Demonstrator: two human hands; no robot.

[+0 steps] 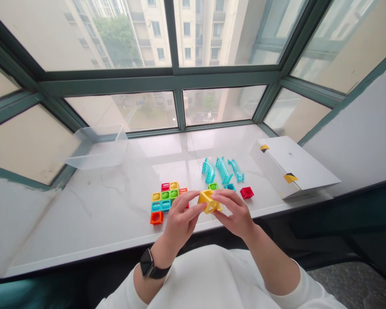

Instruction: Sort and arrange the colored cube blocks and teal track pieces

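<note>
Between my two hands is a yellow hollow toy block (pixel 207 201), held in the air near the front edge of the sill. My left hand (pixel 182 216) pinches its left side, and my right hand (pixel 234 211) has its fingers closed on the right side. Just beyond the left hand lies a group of colourful cube blocks (pixel 166 195), partly hidden by that hand. Behind the held block are a green block (pixel 213 186) and a blue block (pixel 229 187), both partly covered. To the right sits a red block (pixel 246 192).
Several clear turquoise track pieces (pixel 224 170) lie beyond the blocks. A translucent plastic bin (pixel 98 161) stands at the back left of the white sill (pixel 109 206). A white box (pixel 292 165) with yellow-and-black tabs is at the right. Windows close off the back.
</note>
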